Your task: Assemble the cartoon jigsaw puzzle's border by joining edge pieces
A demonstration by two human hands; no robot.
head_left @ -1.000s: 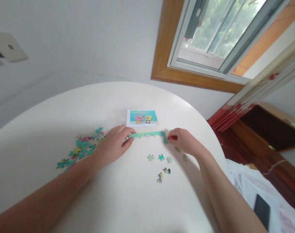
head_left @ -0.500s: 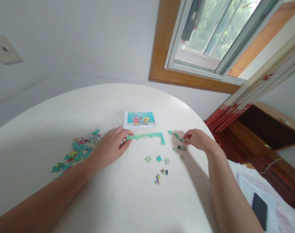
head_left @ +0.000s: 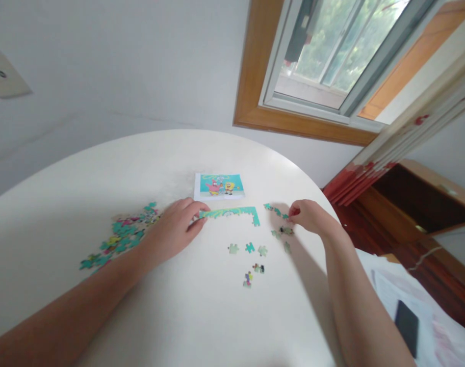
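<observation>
My left hand (head_left: pixel 179 221) has its thumb and fingers closed round the left end of a joined strip of jigsaw pieces (head_left: pixel 232 211). The strip is turquoise with yellow-green marks and bends down at its right end. On the right, the fingertips of my right hand (head_left: pixel 309 214) are pinched at a small turquoise jigsaw piece (head_left: pixel 285 216), the lowest of a short diagonal row; the fingers partly cover it. Just below lie pale and dark loose pieces (head_left: pixel 286 231). Beyond the strip is a picture card (head_left: pixel 221 186) with cartoon figures. Several single pieces (head_left: pixel 250 247) are scattered nearer me.
A heap of mixed jigsaw pieces (head_left: pixel 121 234) spreads beside my left forearm on the round white table (head_left: pixel 202 326). Past the table's right edge a dark phone (head_left: pixel 407 326) rests on papers. Behind stand a wall and a wood-framed window (head_left: pixel 332 56).
The view has tilted very slightly. My right hand has shifted a little, its fingertips now at the lowest turquoise piece; my left hand stays at the strip's end.
</observation>
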